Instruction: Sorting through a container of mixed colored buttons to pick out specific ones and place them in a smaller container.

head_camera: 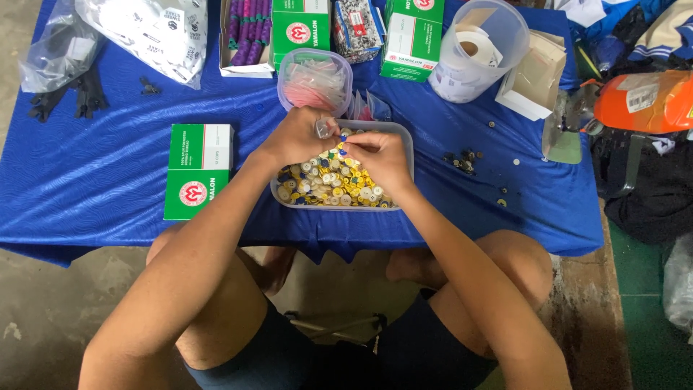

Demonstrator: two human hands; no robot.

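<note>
Left hand (297,135): fingers curled, pinching a small clear piece (323,128) at its 3 o'clock edge. Right hand (379,155): fingertips pinched on a small blue bit (343,138) at its 10 o'clock. Both hover over the clear tray (408,148) of yellow and white buttons (333,182), at 6 o'clock below the hands.

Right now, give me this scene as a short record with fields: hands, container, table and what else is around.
left hand: over the tub, pinching a small clear piece
right hand: over the tub, fingertips on a small blue piece
tub: clear plastic, rectangular, full of yellow, white and blue small round pieces
table cloth: blue, wrinkled
green box: lies flat, left of the tub
round container: clear, behind the tub, holds pinkish packets
loose pieces: scattered right of the tub
</note>
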